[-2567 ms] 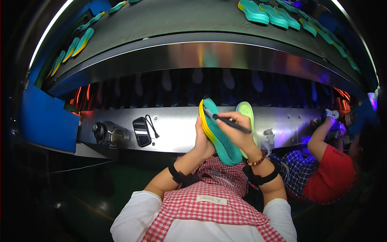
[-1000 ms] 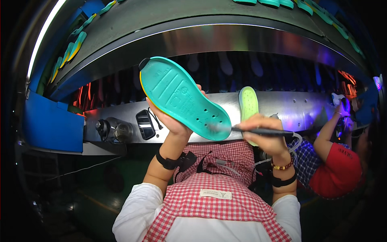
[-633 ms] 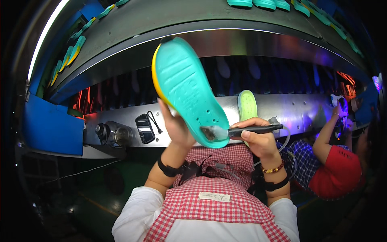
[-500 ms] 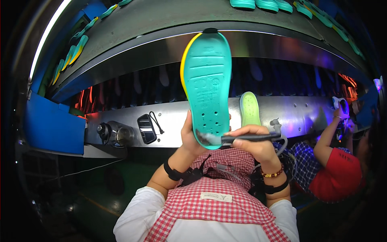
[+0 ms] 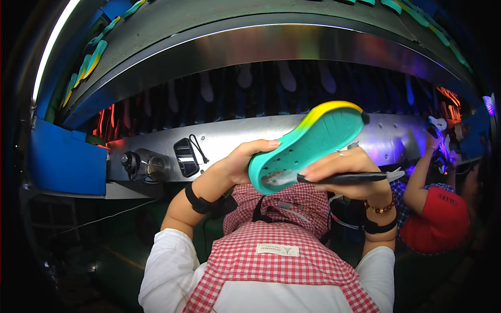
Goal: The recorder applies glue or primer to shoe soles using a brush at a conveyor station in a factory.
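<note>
Above the metal ledge, my left hand [image 5: 237,163] grips a teal shoe sole [image 5: 318,141] with a yellow edge, thumb on its rim. The sole is tilted, its far end up and to the right, and small holes show in its near part. My right hand [image 5: 344,166] is closed round the black handle of a brush [image 5: 349,178]. Its pale bristles are blurred and lie against the near end of the sole. Part of the sole is hidden behind my right hand.
On the metal ledge [image 5: 224,133] lie a black phone-like case [image 5: 186,157] with a strap and a clear jug [image 5: 155,167]. Several teal-yellow soles [image 5: 94,56] rest on the raised dark belt [image 5: 172,23]. A co-worker in a red shirt [image 5: 437,221] works at the right.
The sole has turned clockwise from nearly upright to slanting right, its yellow edge now on top. My right hand and the brush have shifted right. The light-green sole on the ledge is no longer visible.
</note>
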`<state>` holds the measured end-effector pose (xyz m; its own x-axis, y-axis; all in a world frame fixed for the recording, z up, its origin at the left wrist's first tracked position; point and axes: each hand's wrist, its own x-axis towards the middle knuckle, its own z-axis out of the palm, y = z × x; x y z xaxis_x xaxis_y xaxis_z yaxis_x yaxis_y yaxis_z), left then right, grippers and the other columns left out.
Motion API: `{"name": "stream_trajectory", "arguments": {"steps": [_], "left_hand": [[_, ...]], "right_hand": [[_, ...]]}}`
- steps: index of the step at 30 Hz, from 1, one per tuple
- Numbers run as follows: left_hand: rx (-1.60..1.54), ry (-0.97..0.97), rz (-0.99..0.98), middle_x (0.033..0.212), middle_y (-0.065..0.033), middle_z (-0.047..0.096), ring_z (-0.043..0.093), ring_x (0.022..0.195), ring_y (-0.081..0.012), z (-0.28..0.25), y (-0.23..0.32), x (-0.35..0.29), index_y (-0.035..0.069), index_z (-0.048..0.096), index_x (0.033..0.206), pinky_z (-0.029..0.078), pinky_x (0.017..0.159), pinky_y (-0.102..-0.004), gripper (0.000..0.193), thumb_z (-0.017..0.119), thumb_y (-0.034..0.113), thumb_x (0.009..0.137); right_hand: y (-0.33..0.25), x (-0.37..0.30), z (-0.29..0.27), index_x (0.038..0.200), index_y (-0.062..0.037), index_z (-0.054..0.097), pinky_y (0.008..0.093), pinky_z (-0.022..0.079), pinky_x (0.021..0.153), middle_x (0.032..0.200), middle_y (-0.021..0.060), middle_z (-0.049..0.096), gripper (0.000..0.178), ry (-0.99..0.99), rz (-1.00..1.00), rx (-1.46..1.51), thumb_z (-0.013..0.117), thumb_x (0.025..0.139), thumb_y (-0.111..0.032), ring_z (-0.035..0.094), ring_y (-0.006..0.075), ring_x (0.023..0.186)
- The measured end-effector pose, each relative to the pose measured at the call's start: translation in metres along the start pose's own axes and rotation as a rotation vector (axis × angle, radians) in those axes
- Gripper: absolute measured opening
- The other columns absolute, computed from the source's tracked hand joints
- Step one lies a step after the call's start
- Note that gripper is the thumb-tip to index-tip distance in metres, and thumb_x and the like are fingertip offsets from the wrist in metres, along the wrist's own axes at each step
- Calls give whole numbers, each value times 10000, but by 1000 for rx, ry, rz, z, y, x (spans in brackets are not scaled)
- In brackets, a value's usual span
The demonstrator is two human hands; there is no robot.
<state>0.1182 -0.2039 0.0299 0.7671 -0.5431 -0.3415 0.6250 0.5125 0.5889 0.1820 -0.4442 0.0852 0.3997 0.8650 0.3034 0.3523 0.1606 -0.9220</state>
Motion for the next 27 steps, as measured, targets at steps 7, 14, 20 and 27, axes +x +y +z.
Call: {"name": "stream_trajectory", "arguments": {"steps": [7, 14, 20, 27], "left_hand": [[237, 121, -92, 1147, -188, 577, 609, 967, -227, 7, 5, -8, -34, 462, 1275, 509, 808, -323, 633, 538, 435, 857], [265, 224, -26, 1098, -199, 598, 618, 943, -253, -10, 8, -24, -37, 484, 1261, 510, 806, -348, 652, 525, 461, 842], [478, 86, 251, 1175, -200, 576, 607, 981, -243, -15, 19, -39, -72, 482, 1251, 472, 883, -340, 643, 511, 430, 850], [-398, -212, 509, 1368, -199, 407, 429, 1245, -304, -11, -19, 17, 60, 393, 1358, 341, 1034, -488, 883, 209, 745, 833]], "right_hand": [[3, -6, -17, 950, -28, 668, 317, 523, 797, 977, 125, 682, 194, -220, -3, -54, 685, 757, -14, 662, 252, 916], [10, -23, -16, 981, -22, 671, 306, 524, 815, 991, 135, 679, 230, -119, 56, -73, 693, 753, -11, 660, 236, 936], [9, -25, -8, 943, -37, 694, 293, 530, 807, 956, 116, 689, 203, 75, 156, -78, 720, 741, -29, 670, 215, 893], [6, -24, 2, 909, 11, 682, 295, 506, 777, 910, 131, 686, 218, 293, 20, -49, 715, 694, 26, 646, 206, 851]]}}
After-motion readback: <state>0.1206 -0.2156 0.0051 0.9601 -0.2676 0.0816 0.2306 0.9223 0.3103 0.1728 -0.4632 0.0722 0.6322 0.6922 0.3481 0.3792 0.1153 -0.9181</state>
